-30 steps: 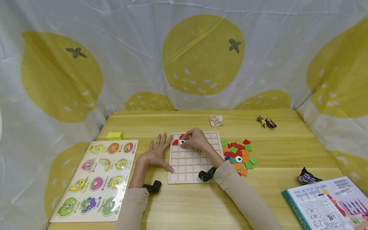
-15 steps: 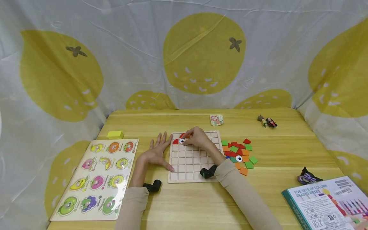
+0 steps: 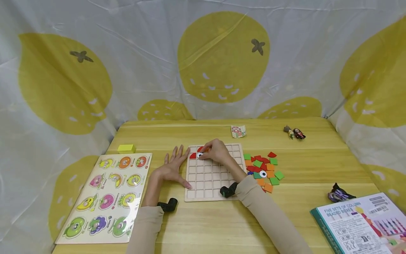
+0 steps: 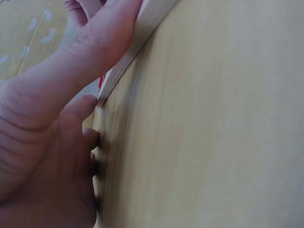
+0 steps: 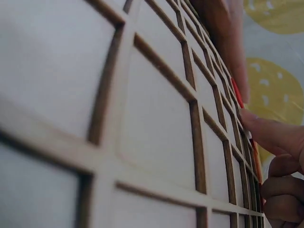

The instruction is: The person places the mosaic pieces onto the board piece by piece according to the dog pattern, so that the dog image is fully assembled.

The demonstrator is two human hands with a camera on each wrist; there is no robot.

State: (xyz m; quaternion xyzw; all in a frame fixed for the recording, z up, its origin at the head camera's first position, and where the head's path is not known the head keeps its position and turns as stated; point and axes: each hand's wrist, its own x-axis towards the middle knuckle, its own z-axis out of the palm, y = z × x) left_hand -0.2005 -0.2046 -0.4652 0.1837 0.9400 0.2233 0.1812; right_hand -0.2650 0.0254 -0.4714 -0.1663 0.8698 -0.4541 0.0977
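Observation:
A wooden grid board (image 3: 204, 177) lies on the table with square cells, most of them bare. In its upper left, the head view shows a red quarter-round tile (image 3: 192, 155), another red tile (image 3: 200, 149) and a white tile with a black eye dot (image 3: 198, 155). My right hand (image 3: 217, 153) pinches at this eye tile with thumb and index finger, the others curled; an orange bit shows beside them. My left hand (image 3: 172, 170) has its fingers spread, with thumb and index finger touching the board's left edge. In the left wrist view the thumb (image 4: 95, 47) lies along that edge.
Loose coloured tiles (image 3: 270, 167) lie right of the board. A fruit puzzle board (image 3: 106, 190) and a yellow block (image 3: 126, 149) are at left. A picture card (image 3: 238, 131) and small figures (image 3: 294, 133) sit behind. At right are a box (image 3: 361, 222) and a dark cloth item (image 3: 339, 193).
The right fingers have shifted very slightly at the eye tile. The left hand and the board stay in place; the head view has tilted a little.

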